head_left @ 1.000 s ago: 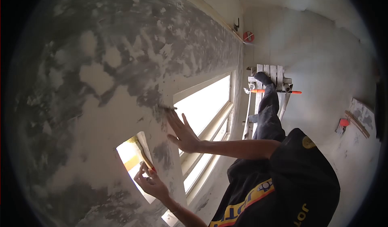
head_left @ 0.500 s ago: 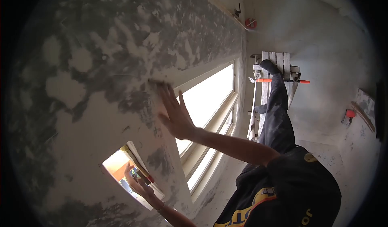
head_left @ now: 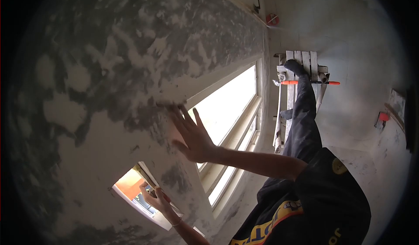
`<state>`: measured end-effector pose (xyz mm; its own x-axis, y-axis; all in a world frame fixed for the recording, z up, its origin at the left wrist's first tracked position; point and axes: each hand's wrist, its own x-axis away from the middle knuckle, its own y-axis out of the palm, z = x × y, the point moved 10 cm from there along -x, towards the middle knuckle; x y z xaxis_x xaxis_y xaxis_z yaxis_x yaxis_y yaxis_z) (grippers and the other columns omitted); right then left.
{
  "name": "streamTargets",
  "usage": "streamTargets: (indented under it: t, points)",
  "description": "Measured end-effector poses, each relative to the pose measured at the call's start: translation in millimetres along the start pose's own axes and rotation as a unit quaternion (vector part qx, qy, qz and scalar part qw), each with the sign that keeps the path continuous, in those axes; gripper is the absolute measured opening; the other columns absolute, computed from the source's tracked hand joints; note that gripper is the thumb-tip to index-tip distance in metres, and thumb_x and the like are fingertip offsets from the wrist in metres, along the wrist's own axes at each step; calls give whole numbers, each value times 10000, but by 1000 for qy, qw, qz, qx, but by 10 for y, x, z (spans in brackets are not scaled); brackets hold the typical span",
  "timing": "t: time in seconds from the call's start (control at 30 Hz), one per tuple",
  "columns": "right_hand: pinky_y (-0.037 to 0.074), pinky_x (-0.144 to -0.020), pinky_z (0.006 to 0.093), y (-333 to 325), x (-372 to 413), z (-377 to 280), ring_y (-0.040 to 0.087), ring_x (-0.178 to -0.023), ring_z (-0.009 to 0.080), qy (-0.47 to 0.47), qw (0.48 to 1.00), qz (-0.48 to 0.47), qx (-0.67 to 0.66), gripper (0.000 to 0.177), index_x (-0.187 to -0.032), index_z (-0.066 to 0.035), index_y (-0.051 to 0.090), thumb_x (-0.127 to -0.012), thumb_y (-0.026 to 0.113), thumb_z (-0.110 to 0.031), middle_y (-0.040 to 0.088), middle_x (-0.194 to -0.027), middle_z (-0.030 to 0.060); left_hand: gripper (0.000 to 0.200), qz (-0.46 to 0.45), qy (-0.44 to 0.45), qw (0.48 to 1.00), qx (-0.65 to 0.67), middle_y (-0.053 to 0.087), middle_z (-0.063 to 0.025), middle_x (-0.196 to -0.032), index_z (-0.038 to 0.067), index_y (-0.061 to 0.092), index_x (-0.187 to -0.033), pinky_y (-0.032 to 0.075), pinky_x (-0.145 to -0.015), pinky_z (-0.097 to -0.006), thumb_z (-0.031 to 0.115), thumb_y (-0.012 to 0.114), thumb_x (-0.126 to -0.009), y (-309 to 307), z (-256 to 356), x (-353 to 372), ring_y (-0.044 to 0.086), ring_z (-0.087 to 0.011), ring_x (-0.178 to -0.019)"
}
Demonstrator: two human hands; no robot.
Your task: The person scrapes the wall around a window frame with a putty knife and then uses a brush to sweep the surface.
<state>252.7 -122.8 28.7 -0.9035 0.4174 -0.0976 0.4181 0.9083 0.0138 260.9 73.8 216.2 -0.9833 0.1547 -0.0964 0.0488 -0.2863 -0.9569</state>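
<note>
My right hand (head_left: 194,138) lies against the patchy plastered wall (head_left: 100,149), its back toward me. Under its fingertips is a dark flat pad (head_left: 168,103), perhaps for sanding, pressed to the wall beside the large window (head_left: 227,105). Lower down, my left hand (head_left: 156,200) reaches into the small wall opening (head_left: 144,165), with fingers bent at its inner edge. A stick-like thing with a red end (head_left: 166,197) lies by that hand. The fingers partly hide what they close on.
Far below, my foot rests on a slatted wooden stand (head_left: 314,64). A tool with an orange handle (head_left: 288,83) lies across it. On the floor are a red round object (head_left: 272,19), another small red item (head_left: 383,116) and some boards (head_left: 395,114).
My right hand and the dark pad have slid a little along the wall together. My left hand's spread fingers have closed in at the opening's edge. The whole view has shifted slightly.
</note>
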Motion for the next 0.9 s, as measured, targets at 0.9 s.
streamTargets:
  t: [0.9]
  points:
    - [36,-1141,608,-387,-278,-247,68,-1463,430,4,998,61,-22,799,-1521,10,20,-987,388,-456,62,-1585,243,739,-37,-7,999,16,435,13,-598,9,489,-958,261,-383,-189,731,560,-821,3,-180,11,391,-31,-398]
